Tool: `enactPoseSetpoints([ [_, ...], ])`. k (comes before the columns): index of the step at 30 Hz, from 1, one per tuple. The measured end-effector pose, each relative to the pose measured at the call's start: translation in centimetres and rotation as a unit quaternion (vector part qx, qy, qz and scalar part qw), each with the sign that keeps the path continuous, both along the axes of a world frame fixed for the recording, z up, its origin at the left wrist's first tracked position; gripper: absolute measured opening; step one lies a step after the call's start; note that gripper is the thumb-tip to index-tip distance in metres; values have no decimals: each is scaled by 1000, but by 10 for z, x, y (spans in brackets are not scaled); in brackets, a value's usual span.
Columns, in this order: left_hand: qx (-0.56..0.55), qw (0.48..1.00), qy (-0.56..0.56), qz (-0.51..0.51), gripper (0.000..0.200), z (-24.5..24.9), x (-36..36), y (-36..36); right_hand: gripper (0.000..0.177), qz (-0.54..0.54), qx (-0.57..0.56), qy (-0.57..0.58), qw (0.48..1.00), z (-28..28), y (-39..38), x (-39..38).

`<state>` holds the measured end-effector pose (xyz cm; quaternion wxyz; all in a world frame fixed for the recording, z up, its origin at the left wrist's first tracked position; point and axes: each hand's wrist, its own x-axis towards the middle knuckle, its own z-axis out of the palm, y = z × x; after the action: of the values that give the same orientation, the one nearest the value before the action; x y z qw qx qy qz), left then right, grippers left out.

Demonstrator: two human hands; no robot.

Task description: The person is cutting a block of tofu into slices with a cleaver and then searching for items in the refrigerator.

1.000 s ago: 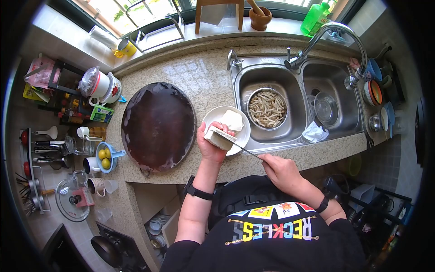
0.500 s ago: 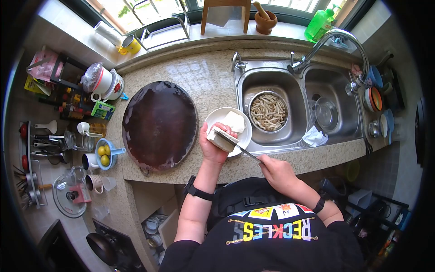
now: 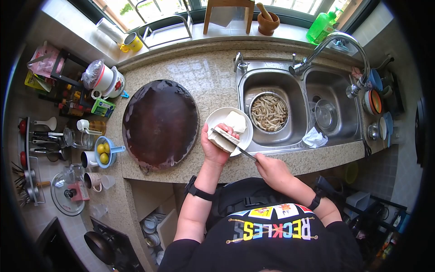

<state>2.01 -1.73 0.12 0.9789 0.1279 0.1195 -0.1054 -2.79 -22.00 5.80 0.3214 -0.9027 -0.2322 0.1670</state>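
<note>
My left hand [image 3: 215,147] cups a white block of tofu [image 3: 220,142], its fingers curled up around the far side. The hand is over the near left part of a white plate [image 3: 247,141]. Another white piece of tofu [image 3: 235,121] lies on that plate. My right hand [image 3: 273,171] is closed around the handle of a knife [image 3: 245,153]. The dark blade slants up to the left and lies against the top of the tofu in my palm.
To the left lies a big round dark chopping board [image 3: 161,124]. A metal bowl of pale strips [image 3: 269,112] stands in the left sink basin [image 3: 294,131]. The right basin holds a clear bowl [image 3: 326,114]; a white cloth [image 3: 314,138] drapes over its front edge.
The knife blade has shifted slightly on the tofu, and my right hand has moved a little to the left. The whole view has tilted slightly.
</note>
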Motion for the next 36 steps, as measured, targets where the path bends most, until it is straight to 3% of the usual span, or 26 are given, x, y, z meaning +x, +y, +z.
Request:
enactPoseSetpoints([
  [11, -22, 999, 29, 1, 60, -12, -7, 2, 14, 13, -52, 31, 998, -7, 9, 5],
  [13, -41, 998, 46, 13, 69, -17, -8, 3, 13, 10, -52, 29, 998, -10, 10, 4],
  [20, -60, 995, 58, 52, 62, -26, -21, 1, 14, -6, -38, 48, 998, -13, 12, 4],
  [24, 7, 998, 32, 54, 62, -49, -31, 5, 14, -2, -29, 63, 998, -14, 12, 3],
  [29, 13, 997, 45, 58, 63, -43, -37, 5, 15, -4, -24, 73, 997, -20, 13, 1],
  [36, 118, 989, 43, 80, 63, -44, -43, 5, 15, 5, -19, 74, 997, -22, 15, 1],
])
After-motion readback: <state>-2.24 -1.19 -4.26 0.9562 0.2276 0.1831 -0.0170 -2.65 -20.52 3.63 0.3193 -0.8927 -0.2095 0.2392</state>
